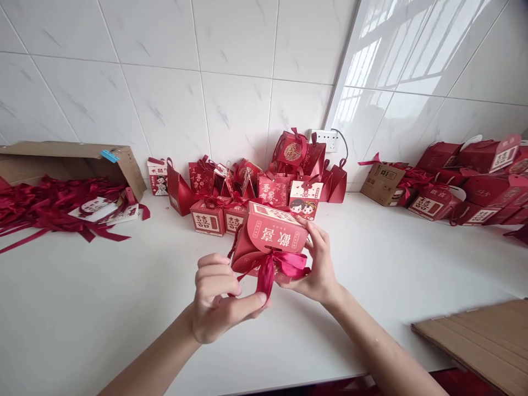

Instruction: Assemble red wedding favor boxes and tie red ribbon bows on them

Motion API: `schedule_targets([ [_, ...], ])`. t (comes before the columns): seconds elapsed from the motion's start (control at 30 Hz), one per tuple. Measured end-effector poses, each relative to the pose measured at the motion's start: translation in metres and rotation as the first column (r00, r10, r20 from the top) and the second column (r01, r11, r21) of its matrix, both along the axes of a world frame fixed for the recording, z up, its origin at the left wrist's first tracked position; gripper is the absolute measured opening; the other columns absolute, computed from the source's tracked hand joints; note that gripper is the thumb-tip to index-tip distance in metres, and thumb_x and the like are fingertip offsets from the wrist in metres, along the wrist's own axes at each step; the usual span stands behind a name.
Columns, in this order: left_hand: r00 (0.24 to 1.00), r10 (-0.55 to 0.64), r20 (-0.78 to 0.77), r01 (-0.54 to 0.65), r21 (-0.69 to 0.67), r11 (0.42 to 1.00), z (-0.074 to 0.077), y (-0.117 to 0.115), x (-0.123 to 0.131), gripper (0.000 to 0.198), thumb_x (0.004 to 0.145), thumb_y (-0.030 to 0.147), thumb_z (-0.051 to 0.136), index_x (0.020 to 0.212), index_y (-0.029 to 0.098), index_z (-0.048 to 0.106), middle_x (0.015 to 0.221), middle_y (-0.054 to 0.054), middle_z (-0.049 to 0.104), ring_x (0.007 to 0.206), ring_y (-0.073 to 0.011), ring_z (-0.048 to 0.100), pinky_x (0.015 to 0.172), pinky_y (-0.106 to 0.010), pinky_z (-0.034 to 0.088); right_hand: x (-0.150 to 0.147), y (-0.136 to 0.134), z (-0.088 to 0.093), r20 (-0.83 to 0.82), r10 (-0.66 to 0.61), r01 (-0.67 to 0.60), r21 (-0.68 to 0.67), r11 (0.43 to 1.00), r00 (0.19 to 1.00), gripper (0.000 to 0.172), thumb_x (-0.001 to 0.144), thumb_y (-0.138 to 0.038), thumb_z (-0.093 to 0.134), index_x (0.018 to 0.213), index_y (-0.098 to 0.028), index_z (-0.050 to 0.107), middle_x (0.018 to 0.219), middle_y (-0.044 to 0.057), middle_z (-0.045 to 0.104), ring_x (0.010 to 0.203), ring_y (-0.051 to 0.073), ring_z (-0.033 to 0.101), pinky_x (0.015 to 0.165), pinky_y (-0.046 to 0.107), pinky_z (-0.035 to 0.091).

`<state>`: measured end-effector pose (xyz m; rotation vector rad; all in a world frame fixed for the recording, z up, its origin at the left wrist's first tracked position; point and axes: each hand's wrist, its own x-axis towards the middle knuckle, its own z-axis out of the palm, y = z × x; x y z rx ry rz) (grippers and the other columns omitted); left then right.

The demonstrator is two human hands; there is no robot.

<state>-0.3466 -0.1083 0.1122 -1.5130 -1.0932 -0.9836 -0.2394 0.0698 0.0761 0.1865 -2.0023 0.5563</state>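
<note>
A red gift box (272, 231) with pale lettering is held tilted above the white table, its printed flap facing me. Around its right side my right hand (315, 264) is closed, thumb below and fingers along the edge. A shiny red ribbon (267, 275) is tied in a bow at the front of the box. My left hand (225, 300) pinches the hanging end of this ribbon between thumb and fingers. The box's underside and back are hidden from me.
Several finished-looking red gift boxes (208, 217) stand by the tiled wall. An open carton (134, 165) at left spills red ribbons (61, 203). More red boxes (482, 187) are piled at right beside a small brown box (383, 183). Flat cardboard (482, 341) lies at the lower right.
</note>
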Motion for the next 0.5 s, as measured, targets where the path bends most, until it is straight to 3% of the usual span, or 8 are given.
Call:
schedule_targets([
  [0.5, 1.0, 0.002, 0.0, -0.002, 0.001, 1.0, 0.0011, -0.002, -0.0023, 0.014, 0.082, 0.023, 0.063, 0.069, 0.024, 0.058, 0.073, 0.001, 0.038, 0.065, -0.0114, 0.043, 0.068, -0.027, 0.047, 0.0001, -0.0004, -0.001, -0.008, -0.023, 0.023, 0.007, 1.0, 1.0, 0.106, 0.065, -0.033, 0.076, 0.146, -0.031, 0.008, 0.14, 0.015, 0.031, 0.132, 0.035, 0.033, 0.09, 0.048, 0.054],
])
